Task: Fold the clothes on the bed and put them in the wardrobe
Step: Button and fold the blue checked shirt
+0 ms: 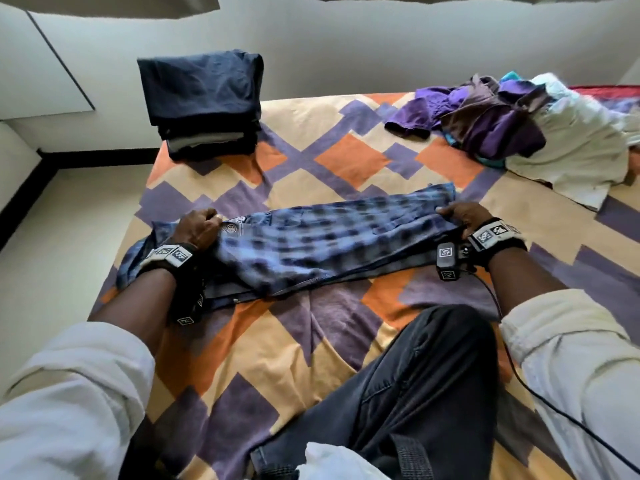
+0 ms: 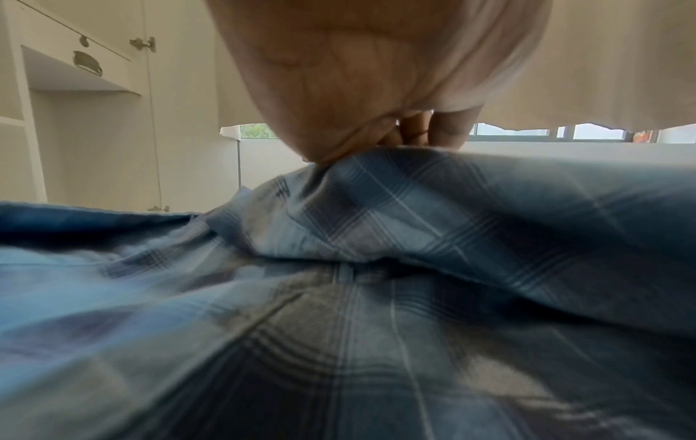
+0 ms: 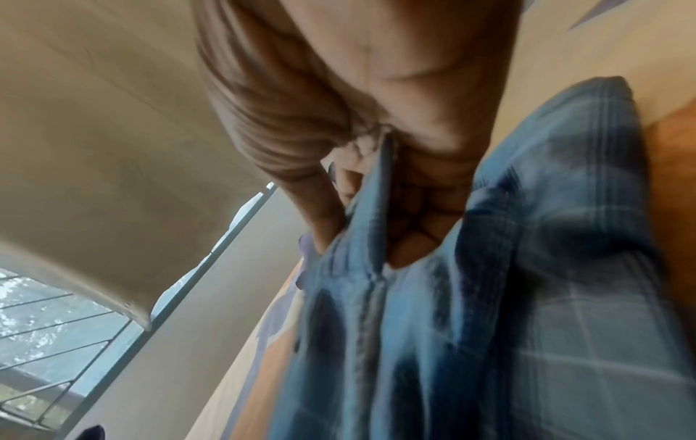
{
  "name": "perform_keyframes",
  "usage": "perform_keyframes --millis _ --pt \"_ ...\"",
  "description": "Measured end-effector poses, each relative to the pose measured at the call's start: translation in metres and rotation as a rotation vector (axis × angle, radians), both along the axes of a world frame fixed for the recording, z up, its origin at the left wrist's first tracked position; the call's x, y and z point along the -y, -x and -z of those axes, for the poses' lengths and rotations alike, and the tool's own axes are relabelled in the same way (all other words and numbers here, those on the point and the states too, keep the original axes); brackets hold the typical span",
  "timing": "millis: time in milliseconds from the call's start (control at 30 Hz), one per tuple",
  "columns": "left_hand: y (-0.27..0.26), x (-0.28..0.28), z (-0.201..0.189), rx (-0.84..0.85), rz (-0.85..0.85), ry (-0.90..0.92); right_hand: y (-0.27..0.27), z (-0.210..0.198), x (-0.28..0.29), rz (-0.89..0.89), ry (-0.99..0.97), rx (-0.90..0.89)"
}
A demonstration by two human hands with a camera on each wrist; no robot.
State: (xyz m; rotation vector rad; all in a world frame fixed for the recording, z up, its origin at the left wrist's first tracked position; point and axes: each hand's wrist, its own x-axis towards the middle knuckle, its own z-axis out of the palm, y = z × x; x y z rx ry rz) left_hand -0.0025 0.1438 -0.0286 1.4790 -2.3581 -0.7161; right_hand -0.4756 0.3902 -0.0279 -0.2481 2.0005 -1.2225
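— Where does the plaid shirt (image 1: 311, 244) lie from us?
— Straight ahead on the bed (image 1: 346, 348), its long axis running left to right across our front, collar end by our left hand (image 1: 197, 228), far end by our right hand (image 1: 462, 216). Each hand sits at 1 end, so neither is nearer; we share it

— And the grips?
— The left hand pinches a raised fold of the cloth between thumb and fingers (image 2: 444, 128); the right hand has its fingers curled round the shirt's edge (the wrist view shows cloth running up into the fist)

— What's around?
— A folded stack (image 1: 204, 105) at the far left corner, well apart, and an unfolded heap (image 1: 519, 126) far right. Our knee (image 1: 433, 368) lies just behind the shirt; we judge nothing blocks bringing 1 end over the other
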Motion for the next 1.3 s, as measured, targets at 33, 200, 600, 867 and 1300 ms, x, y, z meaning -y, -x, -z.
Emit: perform_keyframes --millis 33,200,600,867,1300 --pt "0.004 0.0 -0.003 0.007 -0.024 0.026 0.01 0.002 0.002 0.016 0.01 -0.064" --pt "0.027 0.014 0.01 0.113 -0.043 0.099 0.03 0.011 0.004 -0.274 -0.132 -0.503" --pt "0.049 0.023 0.03 0.231 -0.04 0.305 0.025 0.018 0.024 -0.003 -0.243 -0.651" --pt "0.052 0.009 0.03 0.234 -0.056 0.376 0.004 0.015 0.022 0.046 -0.45 -0.892" --pt "0.07 -0.062 0.066 0.434 0.338 -0.039 -0.148 0.038 0.068 -0.823 -0.515 -0.906"
